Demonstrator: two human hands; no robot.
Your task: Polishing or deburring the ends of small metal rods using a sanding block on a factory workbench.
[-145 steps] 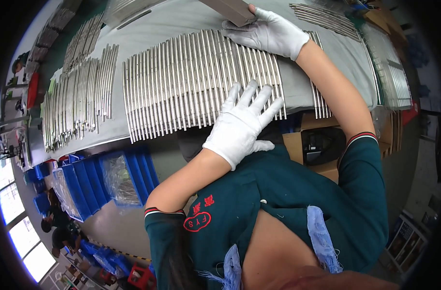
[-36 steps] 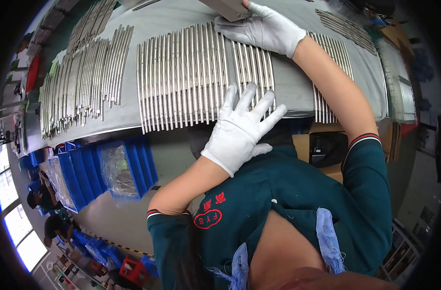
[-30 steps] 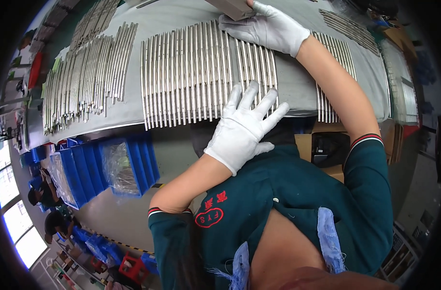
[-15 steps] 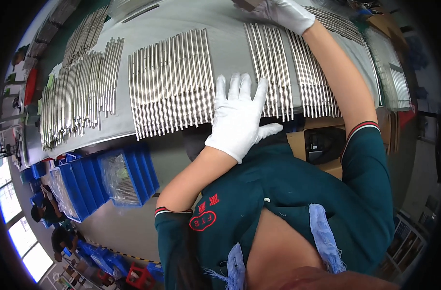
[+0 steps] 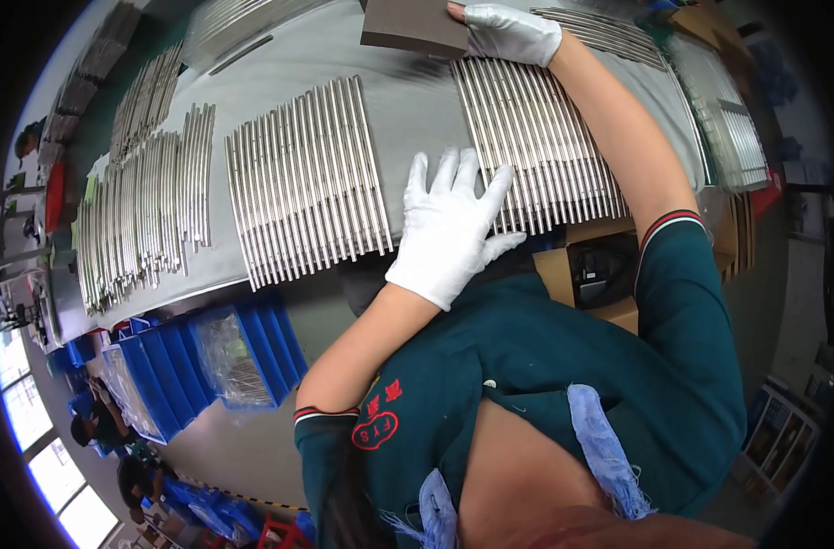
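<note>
My left hand, in a white glove, lies with its fingers spread at the near edge of the table. Its thumb side touches or overlaps the near left corner of a row of thin metal rods. At the far side my right hand, also gloved, grips the right end of a flat dark brown block. The block is just beyond the far ends of that row, and its top is cut off by the picture edge. A second row of metal rods lies to the left of my left hand.
More rods lie unevenly at the far left of the grey-covered table. Clear plastic trays stand at the right. Blue crates with plastic-wrapped contents sit below the left table edge. A cardboard box is below the right side. People work in the background.
My right hand has moved left and nearer, bringing the block further into view. The two right-hand rod groups, apart before, now form one continuous row. My left hand stays spread in nearly the same place.
</note>
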